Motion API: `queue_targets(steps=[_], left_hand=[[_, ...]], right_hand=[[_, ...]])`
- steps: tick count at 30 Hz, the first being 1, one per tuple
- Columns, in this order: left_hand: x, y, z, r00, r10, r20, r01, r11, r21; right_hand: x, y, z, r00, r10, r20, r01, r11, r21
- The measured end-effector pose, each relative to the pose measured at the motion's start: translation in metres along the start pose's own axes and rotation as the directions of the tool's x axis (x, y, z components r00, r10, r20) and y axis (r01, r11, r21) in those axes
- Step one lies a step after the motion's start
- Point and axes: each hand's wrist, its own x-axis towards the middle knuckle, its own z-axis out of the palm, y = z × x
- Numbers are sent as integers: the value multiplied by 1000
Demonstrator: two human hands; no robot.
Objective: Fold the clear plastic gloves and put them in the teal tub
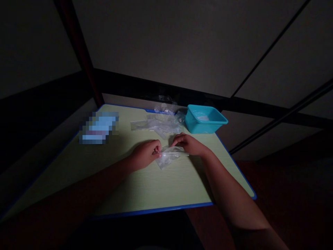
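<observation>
A clear plastic bag [166,159] lies near the middle of the table, between my two hands. My left hand [147,152] pinches its left edge between thumb and curled fingers. On the bag's other side, my right hand [187,143] is bent over the upper right part, its fingers curled down with the fingertips at the plastic. Whether those right fingers grip the bag or only touch it is hard to make out. Just beyond my hands, several more clear plastic bags [163,124] lie in a loose pile.
A turquoise plastic basket [199,125] stands at the table's back right, with something clear and whitish inside. A blurred-out, bluish flat object [99,127] lies at the left. The pale table [145,191] has a blue edge, and a wall rises behind it.
</observation>
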Motion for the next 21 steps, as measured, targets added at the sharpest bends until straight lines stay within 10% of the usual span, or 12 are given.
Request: queue_targets(steps=[14,21], left_hand=[[2,-6,2,999,51,-14,-52,994,-93],[2,-6,2,999,31,-10,-32,992,-123]], right_hand=[[-9,1,-1,956,276,101,-292,861,417],[-19,-9,-19,961,166,220,-238,902,361]])
